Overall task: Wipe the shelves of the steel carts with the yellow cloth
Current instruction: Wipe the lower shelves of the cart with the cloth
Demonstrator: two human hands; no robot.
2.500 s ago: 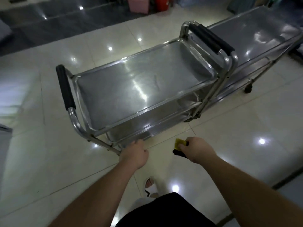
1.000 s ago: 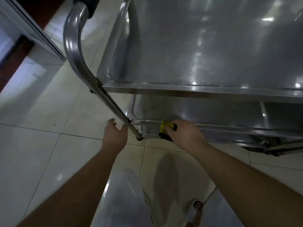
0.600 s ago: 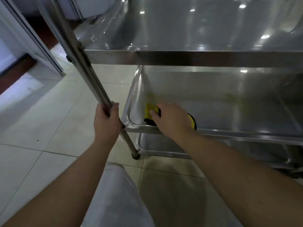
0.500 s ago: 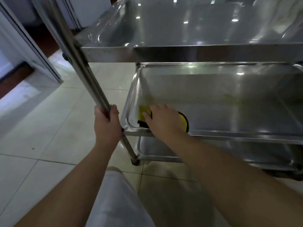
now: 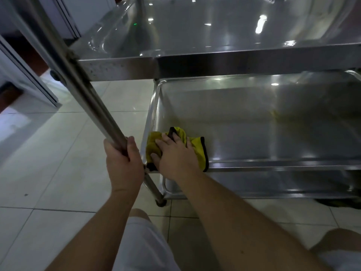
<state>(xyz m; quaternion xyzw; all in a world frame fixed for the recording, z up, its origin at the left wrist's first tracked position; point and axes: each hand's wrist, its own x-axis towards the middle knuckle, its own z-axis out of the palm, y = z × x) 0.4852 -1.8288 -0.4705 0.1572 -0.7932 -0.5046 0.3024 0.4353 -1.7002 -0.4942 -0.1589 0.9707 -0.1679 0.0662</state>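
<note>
A steel cart fills the upper right, with a top shelf, a middle shelf and a bottom shelf. The yellow cloth, edged in black, lies in the near left corner of the middle shelf. My right hand presses flat on the cloth with fingers spread. My left hand is wrapped around the cart's slanted steel leg, just left of the middle shelf's rim.
Pale glossy floor tiles spread to the left and below. A white door frame stands at the far left. My knees in light shorts are at the bottom. The leg's foot rests on the floor.
The view has dropped from above the cart to the level of its middle shelf. My right hand carried the cloth onto that shelf and flattened it there. My left hand took hold of the leg.
</note>
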